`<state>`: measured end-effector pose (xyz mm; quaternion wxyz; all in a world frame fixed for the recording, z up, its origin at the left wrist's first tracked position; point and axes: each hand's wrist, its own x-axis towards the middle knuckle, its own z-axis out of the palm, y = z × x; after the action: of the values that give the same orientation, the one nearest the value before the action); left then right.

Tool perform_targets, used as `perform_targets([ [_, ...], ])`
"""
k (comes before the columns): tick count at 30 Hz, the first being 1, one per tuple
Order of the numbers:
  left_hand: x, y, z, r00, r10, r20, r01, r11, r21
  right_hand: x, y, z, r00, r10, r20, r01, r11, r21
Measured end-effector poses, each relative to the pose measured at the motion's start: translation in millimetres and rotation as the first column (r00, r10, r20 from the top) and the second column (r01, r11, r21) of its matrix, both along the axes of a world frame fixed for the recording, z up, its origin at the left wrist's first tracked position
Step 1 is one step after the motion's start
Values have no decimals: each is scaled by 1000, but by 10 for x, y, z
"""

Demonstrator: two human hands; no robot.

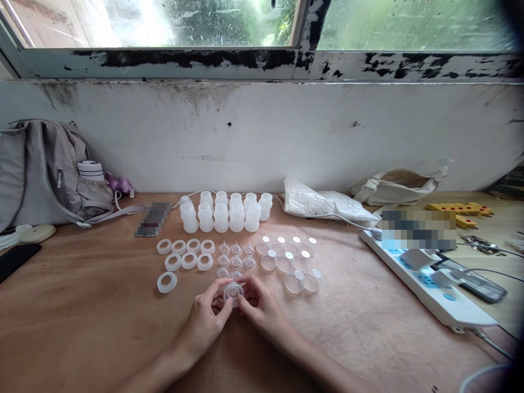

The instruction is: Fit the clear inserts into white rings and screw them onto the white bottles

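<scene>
A clear bottle collar ring [229, 290], seemingly with a nipple in it, is pinched between both my hands above the table. My left hand [207, 308] grips its left edge with thumb and fingers; my right hand [262, 308] grips its right edge. Just beyond the fingers lie several clear silicone nipples [235, 249] in rows, the nearest partly hidden by my hands. Several white translucent collar rings [172, 262] lie to the left. On the right are several clear round caps [293, 283]. Behind all of these stand several frosted small bottles [221, 218] in two rows.
A phone [152, 219] lies left of the bottles, near a grey backpack [45, 169]. To the right are a white power strip [462, 311] with plugs and cables, a white plastic package [311, 199], a beige bag [397, 185] and yellow pieces [458, 208]. The wall rises behind.
</scene>
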<state>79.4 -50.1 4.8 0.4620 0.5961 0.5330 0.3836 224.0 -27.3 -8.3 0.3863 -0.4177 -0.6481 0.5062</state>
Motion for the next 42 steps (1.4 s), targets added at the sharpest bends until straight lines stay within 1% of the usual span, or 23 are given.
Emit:
perform_targets([
  [4,-6,-9,25,998,6,-65,-4,1000,29,-26,-33,-10,1000,-19,3,19,999,36],
  [10,-8,-34,-14,996,20,-87,-18,999,30,-64,-66,-28,998,-64,24,63,997,51],
  [14,-4,-31,-17,999,31,-29,-31,999,34,-50,-63,-21,999,-31,25,31,999,9],
  [17,4,-24,-5,999,22,35,-23,1000,8,-37,-56,-6,1000,-11,-11,11,999,-35],
  [20,13,-24,-7,997,28,79,-26,999,-28,-44,-58,0,999,-18,-51,14,996,-85],
  [23,26,-33,-22,995,29,98,-26,999,-32,-65,-69,0,995,-35,-88,22,990,-137],
  [25,37,-42,-28,994,26,107,-23,999,-29,-78,-76,4,994,-48,-103,33,988,-149],
  [31,58,-59,-13,993,34,110,-30,999,-34,-90,-82,14,995,-57,-80,49,994,-96],
  [36,56,-70,7,995,49,86,-46,998,-39,-81,-84,-7,996,-81,-26,80,995,-53],
  [42,43,-72,-2,998,35,44,-34,999,-23,-82,-81,-6,996,-91,-10,91,996,-14],
])
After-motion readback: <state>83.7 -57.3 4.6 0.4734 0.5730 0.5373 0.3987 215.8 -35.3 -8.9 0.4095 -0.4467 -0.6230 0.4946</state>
